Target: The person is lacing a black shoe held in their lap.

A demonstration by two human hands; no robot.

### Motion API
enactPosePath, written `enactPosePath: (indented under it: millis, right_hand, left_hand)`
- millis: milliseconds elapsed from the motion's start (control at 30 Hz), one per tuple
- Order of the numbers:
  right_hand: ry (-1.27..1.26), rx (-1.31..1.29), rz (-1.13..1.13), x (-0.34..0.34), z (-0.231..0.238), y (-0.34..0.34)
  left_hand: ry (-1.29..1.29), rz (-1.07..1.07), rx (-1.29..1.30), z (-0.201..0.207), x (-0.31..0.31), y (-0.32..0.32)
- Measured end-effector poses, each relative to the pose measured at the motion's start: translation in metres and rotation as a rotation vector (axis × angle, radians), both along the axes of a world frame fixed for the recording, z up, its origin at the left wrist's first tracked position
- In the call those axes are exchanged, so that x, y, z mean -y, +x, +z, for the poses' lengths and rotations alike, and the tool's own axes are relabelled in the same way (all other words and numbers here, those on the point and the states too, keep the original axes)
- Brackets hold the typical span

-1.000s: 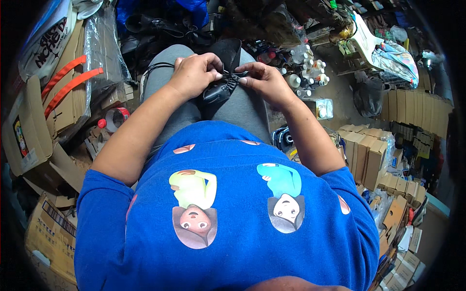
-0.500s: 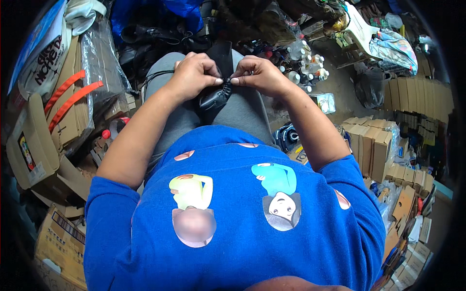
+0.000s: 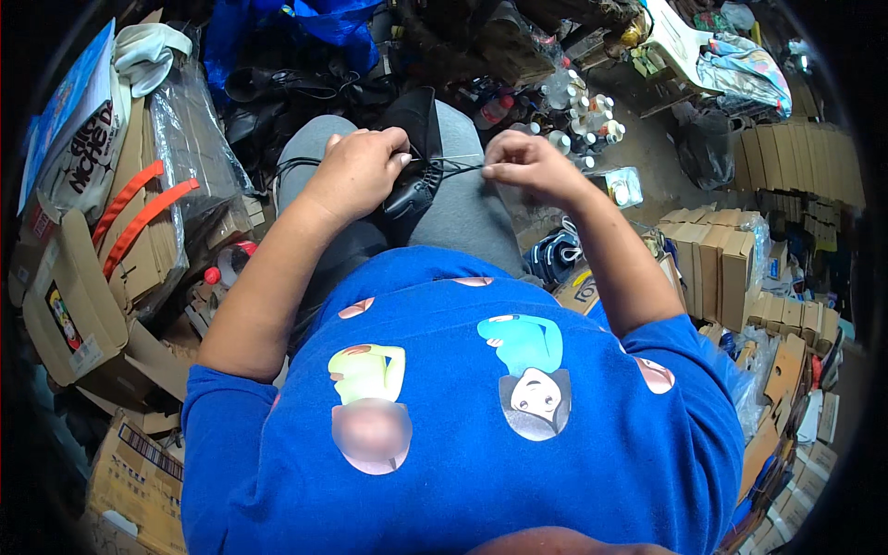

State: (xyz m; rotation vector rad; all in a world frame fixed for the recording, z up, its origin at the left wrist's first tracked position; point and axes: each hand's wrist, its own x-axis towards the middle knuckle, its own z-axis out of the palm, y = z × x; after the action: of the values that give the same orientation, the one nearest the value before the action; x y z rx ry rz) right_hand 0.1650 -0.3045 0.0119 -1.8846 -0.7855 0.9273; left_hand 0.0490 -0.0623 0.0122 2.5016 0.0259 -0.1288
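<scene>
A black lace-up boot (image 3: 413, 196) rests between my grey-clad thighs, its toe pointing toward me and its tall shaft leaning away. My left hand (image 3: 359, 174) is closed at the boot's left side, thumb and curled fingers against it; the exact grip is partly hidden. Stretched out to the right from the eyelets are thin black laces (image 3: 458, 167). My right hand (image 3: 535, 168) pinches their ends between thumb and forefinger, apart from the boot. Another dark lace end (image 3: 298, 163) lies across my left thigh, beside the left hand.
Dark footwear (image 3: 277, 88) and a blue plastic bag (image 3: 347, 32) lie beyond my knees. Several bottles (image 3: 592, 120) stand on the floor to the far right, near a white chair (image 3: 680, 42). Cardboard boxes (image 3: 712, 268) crowd the right; an opened carton (image 3: 79, 305) sits left.
My right hand has moved right, away from the boot, drawing the laces out. My left hand has shifted slightly left and down, staying beside the boot.
</scene>
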Motion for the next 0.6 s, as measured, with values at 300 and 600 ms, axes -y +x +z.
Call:
enactPosePath:
  millis: [300, 600]
  right_hand:
    - [-0.153, 0.889, 0.030, -0.023, 0.003, 0.039]
    - [-0.417, 1.089, 0.718, -0.069, 0.030, -0.007]
  left_hand:
    - [-0.094, -0.160, 0.018, -0.006, 0.000, 0.010]
    - [-0.022, -0.236, 0.094, -0.012, -0.014, -0.003]
